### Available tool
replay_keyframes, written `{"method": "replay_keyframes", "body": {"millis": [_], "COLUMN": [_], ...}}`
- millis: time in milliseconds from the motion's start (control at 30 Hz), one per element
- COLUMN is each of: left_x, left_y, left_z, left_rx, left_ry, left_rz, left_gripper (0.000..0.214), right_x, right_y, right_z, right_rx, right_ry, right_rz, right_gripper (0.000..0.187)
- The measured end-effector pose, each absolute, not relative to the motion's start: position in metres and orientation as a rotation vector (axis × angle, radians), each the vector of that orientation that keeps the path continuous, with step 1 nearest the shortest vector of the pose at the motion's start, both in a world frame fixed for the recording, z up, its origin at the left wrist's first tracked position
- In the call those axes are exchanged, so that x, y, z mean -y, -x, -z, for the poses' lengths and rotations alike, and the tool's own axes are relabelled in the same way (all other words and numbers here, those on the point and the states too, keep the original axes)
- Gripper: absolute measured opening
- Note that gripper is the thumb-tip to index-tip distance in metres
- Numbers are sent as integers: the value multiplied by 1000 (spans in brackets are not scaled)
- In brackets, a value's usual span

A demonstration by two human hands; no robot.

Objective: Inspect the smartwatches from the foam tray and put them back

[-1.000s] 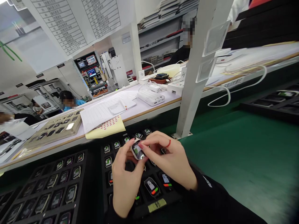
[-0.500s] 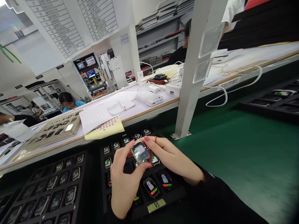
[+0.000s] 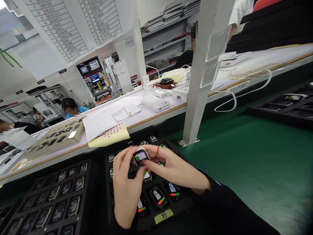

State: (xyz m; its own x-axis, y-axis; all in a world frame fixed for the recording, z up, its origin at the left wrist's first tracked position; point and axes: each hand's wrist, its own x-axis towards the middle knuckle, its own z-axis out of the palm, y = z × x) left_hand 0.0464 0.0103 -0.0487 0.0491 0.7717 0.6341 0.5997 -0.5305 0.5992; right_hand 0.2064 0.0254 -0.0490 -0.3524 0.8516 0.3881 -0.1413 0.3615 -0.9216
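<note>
Both my hands hold one smartwatch body (image 3: 140, 156) with a lit screen, just above a black tray (image 3: 168, 212) of similar watch bodies. My left hand (image 3: 126, 189) pinches its left side with thumb and fingers. My right hand (image 3: 171, 169), wearing a red ring, grips the right side with a fingertip at the lower edge of the screen. Several watch bodies with lit screens lie in the tray's pockets below my hands.
A second black tray (image 3: 49, 199) of watch bodies lies at the left. Behind are a white bench with papers (image 3: 107, 119), a yellow sheet (image 3: 110, 135), a beige tray (image 3: 56, 135) and a white post (image 3: 198, 85). Green belt (image 3: 256, 163) runs right. Other people sit far back.
The watch body has shifted slightly left and up between my hands, and its screen now shows green. My right fingers have come round onto its lower edge.
</note>
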Motion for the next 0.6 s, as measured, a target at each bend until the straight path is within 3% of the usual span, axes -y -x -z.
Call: {"method": "replay_keyframes", "body": {"millis": [133,400,600], "left_x": [-9,-8,-7], "left_y": [-46,-50,-50], "left_z": [48,52,51], "left_rx": [-1416,-1405,-1431], "left_ry": [-2111,-2086,-2091], "left_rz": [-1501,-1497,-1485], "left_gripper": [42,46,46], "right_x": [-23,-27,-26], "right_y": [-211,-206,-204], "right_z": [44,53,52], "right_rx": [1657,1540,1545], "right_ry": [579,592,589], "right_rz": [-1128,-1190,-1158], "right_gripper": [47,33,36]}}
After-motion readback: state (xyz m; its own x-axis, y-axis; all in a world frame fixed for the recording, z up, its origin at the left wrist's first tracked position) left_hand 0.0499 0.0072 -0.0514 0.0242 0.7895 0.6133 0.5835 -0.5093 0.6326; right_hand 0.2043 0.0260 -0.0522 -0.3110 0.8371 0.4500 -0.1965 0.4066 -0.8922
